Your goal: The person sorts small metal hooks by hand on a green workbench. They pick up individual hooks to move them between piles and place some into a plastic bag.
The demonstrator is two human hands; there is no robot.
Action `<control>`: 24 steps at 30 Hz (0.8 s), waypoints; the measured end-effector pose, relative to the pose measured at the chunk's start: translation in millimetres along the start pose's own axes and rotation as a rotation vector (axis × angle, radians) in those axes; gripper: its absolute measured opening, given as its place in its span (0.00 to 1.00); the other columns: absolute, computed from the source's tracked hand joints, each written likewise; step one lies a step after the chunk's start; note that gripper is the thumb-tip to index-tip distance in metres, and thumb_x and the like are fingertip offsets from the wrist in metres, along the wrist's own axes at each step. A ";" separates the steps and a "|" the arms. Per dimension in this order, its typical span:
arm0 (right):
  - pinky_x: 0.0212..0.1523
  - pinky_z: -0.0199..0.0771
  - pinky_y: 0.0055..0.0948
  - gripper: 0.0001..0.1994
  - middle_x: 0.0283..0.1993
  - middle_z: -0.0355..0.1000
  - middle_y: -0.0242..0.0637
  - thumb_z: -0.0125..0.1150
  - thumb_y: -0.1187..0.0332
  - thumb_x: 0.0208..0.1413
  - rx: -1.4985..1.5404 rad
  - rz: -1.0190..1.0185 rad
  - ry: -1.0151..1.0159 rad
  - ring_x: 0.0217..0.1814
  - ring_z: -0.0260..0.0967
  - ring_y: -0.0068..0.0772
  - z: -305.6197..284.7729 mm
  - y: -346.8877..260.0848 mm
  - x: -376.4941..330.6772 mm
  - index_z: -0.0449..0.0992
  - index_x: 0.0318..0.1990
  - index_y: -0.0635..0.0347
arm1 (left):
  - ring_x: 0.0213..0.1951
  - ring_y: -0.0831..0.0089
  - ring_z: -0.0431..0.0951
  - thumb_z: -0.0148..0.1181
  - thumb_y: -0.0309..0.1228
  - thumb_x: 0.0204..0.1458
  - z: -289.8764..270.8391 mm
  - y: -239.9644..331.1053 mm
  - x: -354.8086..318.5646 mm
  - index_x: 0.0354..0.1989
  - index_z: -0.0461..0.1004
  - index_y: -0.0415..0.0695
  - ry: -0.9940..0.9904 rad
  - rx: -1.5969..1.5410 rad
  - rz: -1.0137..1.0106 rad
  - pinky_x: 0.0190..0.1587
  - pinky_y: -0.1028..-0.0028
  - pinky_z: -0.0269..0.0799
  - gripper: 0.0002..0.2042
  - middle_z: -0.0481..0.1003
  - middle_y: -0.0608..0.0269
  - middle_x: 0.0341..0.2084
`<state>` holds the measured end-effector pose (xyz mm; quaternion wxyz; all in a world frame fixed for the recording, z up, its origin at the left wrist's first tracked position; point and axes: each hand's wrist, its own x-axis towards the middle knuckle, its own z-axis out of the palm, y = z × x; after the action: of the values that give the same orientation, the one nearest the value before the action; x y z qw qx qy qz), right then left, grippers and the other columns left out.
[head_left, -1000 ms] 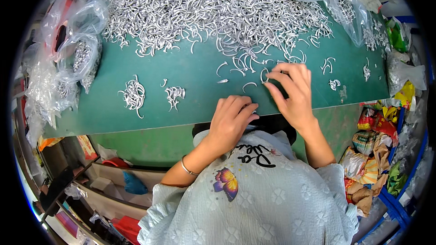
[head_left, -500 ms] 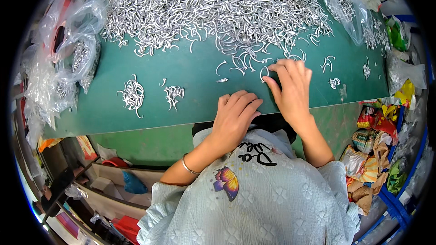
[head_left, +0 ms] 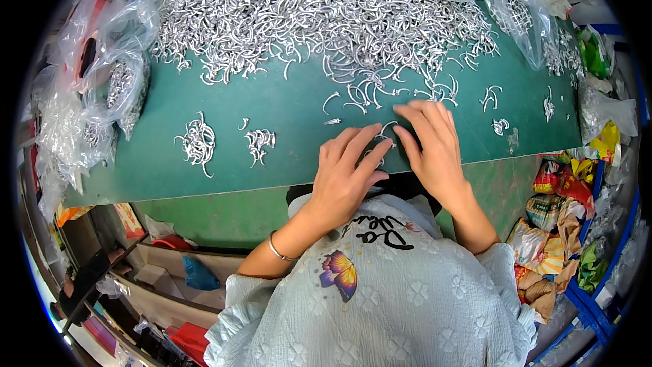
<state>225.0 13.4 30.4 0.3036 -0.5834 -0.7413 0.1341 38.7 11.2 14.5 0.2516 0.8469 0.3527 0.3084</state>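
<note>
Near the front edge of the green table, my left hand (head_left: 348,171) has its fingers spread. Its fingertips touch or hover by a thin, curved silver metal piece (head_left: 387,126); I cannot tell which. Just right of that piece is my right hand (head_left: 433,149), thumb and fingers apart and nothing gripped. Another small curved piece (head_left: 382,161) shows partly under my left fingers. Beyond my hands, loose curved pieces (head_left: 367,93) lie scattered before a large heap of the same silver pieces (head_left: 326,13). A short pointed piece (head_left: 331,121) rests left of them.
Two small piles, a tangled one (head_left: 198,143) and a neater one (head_left: 260,144), lie on the table (head_left: 292,109) at left. Clear plastic bags (head_left: 125,47) flank the heap. Sacks and wrappers (head_left: 543,245) stand at right; a wooden shelf (head_left: 173,278) is lower left.
The curved piece that was at my right fingertips now lies between my hands, nearer the left one. My left hand has spread its fingers and reached up; my right hand has opened.
</note>
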 end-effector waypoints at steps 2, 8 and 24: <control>0.42 0.61 0.38 0.11 0.38 0.69 0.38 0.65 0.75 0.48 -0.033 0.001 -0.025 0.42 0.65 0.42 1.8 0.0 -0.4 0.76 0.41 0.62 | 0.57 0.55 0.68 0.69 0.29 0.40 1.3 0.2 0.7 0.53 0.72 0.39 -0.026 -0.002 -0.011 0.51 0.58 0.63 0.27 0.68 0.54 0.58; 0.41 0.64 0.38 0.09 0.36 0.70 0.40 0.65 0.76 0.49 0.152 0.009 -0.179 0.41 0.67 0.44 -8.1 0.0 -3.6 0.77 0.39 0.63 | 0.58 0.54 0.68 0.69 0.29 0.41 7.3 -2.9 0.1 0.52 0.72 0.39 0.018 -0.062 -0.031 0.53 0.58 0.63 0.26 0.68 0.53 0.57; 0.47 0.58 0.38 0.07 0.43 0.68 0.34 0.65 0.73 0.50 -0.231 -0.043 -0.025 0.47 0.63 0.39 9.2 11.1 28.0 0.75 0.36 0.59 | 0.50 0.57 0.71 0.68 0.26 0.40 8.5 -2.9 1.8 0.42 0.75 0.38 -0.014 -0.086 0.014 0.51 0.61 0.68 0.18 0.72 0.57 0.42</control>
<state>224.4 44.4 25.3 0.2281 -0.5968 -0.7678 0.0486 44.3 12.6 7.4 0.2882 0.8398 0.3314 0.3191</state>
